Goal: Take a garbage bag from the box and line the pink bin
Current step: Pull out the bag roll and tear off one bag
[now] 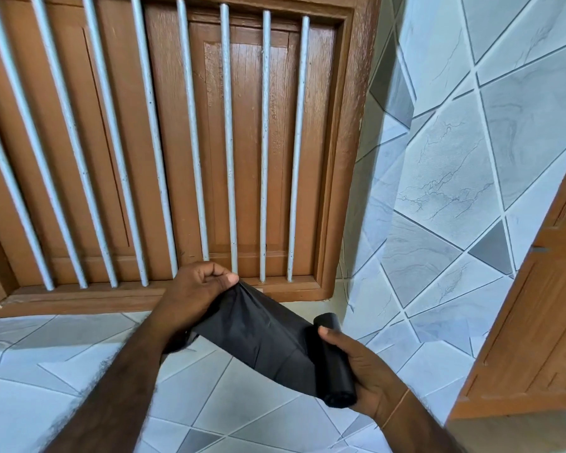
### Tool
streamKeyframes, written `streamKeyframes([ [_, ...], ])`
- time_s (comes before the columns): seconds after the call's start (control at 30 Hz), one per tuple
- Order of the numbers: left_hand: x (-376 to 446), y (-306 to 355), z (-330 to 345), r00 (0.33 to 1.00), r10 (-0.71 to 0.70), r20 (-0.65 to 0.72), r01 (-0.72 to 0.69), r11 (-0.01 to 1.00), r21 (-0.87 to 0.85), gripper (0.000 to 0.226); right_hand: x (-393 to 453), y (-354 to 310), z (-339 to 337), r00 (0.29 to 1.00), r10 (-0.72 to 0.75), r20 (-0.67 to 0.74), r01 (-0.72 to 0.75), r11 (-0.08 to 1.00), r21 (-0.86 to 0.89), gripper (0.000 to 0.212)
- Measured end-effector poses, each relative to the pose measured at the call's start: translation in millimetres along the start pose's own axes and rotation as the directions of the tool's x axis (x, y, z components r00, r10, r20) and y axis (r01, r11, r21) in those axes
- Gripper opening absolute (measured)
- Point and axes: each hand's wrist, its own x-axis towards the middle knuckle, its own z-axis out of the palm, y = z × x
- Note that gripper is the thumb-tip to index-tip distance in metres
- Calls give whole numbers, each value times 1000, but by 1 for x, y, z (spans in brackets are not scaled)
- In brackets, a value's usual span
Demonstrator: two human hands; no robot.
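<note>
Both hands are low in the view and they hold one black roll of garbage bags between them. The right hand (363,371) is near and to the right; its fingers are curled under the roll (335,358) and the thumb presses on its upper side, so the roll lies in the palm, tilted with its far end higher. The left hand (196,289) is farther and to the left; its thumb and bent fingers pinch the free end of the unrolled garbage bag (255,331). This black sheet is stretched from the left hand down to the roll and it sags a little at the near edge.

Behind the hands stands a brown wooden window (242,142) with grey vertical bars (227,142). Grey patterned tiles (455,174) cover the wall on the right and the surface under the hands. At the right edge is a piece of wooden frame (536,305). The pink bin and the box are not in the view.
</note>
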Motion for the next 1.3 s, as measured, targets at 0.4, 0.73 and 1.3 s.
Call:
streamKeyframes([
  [0.4, 12, -23, -44, 972, -86, 217, -33, 870, 492, 27, 0, -20, -7, 989, -136, 62, 139, 989, -57, 68],
  [0.73, 3, -27, -3, 992, 33, 121, -93, 843, 529, 28, -3, -21, 16, 978, -149, 145, 173, 970, -169, 83],
  [1.3, 9, 3, 20, 840, -111, 532, 43, 989, 139, 11, -12, -25, 2, 986, -75, 148, 85, 994, -64, 60],
])
